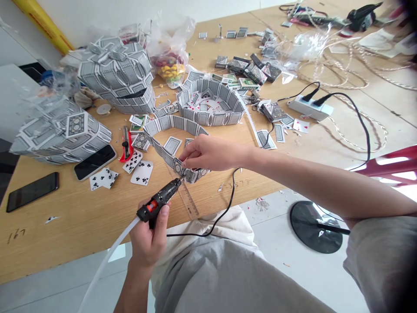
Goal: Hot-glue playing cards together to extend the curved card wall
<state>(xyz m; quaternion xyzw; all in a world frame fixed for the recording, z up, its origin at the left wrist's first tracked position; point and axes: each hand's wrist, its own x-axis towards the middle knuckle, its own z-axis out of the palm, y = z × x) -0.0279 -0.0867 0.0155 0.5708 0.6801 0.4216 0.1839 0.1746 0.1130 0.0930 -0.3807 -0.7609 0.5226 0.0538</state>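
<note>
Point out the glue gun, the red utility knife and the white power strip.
Glue gun (pixel 160 198): head view, on its black body.
Red utility knife (pixel 127 148): head view, mid-body.
White power strip (pixel 310 109): head view, on its near side.

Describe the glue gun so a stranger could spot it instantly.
At the near edge of the wooden table, find the person's left hand. It grips the glue gun, nozzle toward the bent strip of cards. Only this black tool has a long white stick trailing from its back end.
</note>
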